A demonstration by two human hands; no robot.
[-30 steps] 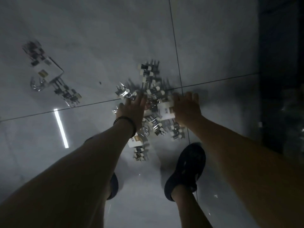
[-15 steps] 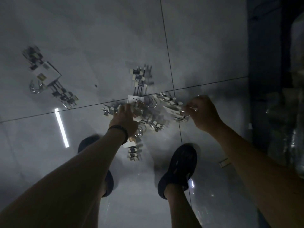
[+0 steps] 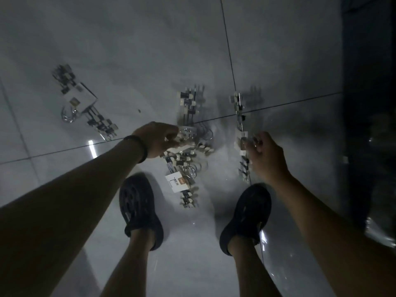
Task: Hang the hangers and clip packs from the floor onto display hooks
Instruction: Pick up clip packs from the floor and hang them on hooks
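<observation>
The right hand (image 3: pixel 264 155) pinches a long shiny metal clip hanger with a white card (image 3: pixel 241 138), likely to carry it to a hook. The left hand (image 3: pixel 156 138) grips the pile of silver clip packs (image 3: pixel 186 159) by its fingers, on the grey tiled floor (image 3: pixel 128 50).

Glossy grey tiles (image 3: pixel 132 39) are seen throughout, divided by thin dark grout lines (image 3: pixel 228 50) which cross near the upper right. A short bright streak of reflected light (image 3: pixel 92 147) is shown on one tile at the left, and a small dark speck (image 3: pixel 139 111) lies further up. Two black perforated shoes are worn on bare ankles: the left shoe (image 3: pixel 139 209) and the right shoe (image 3: pixel 248 215), set well apart. A dark band (image 3: pixel 140 147) is worn on the left wrist. A dark strip (image 3: pixel 368 103) runs along the right edge, where something shiny and crinkled (image 3: pixel 379 232) cannot be identified.
</observation>
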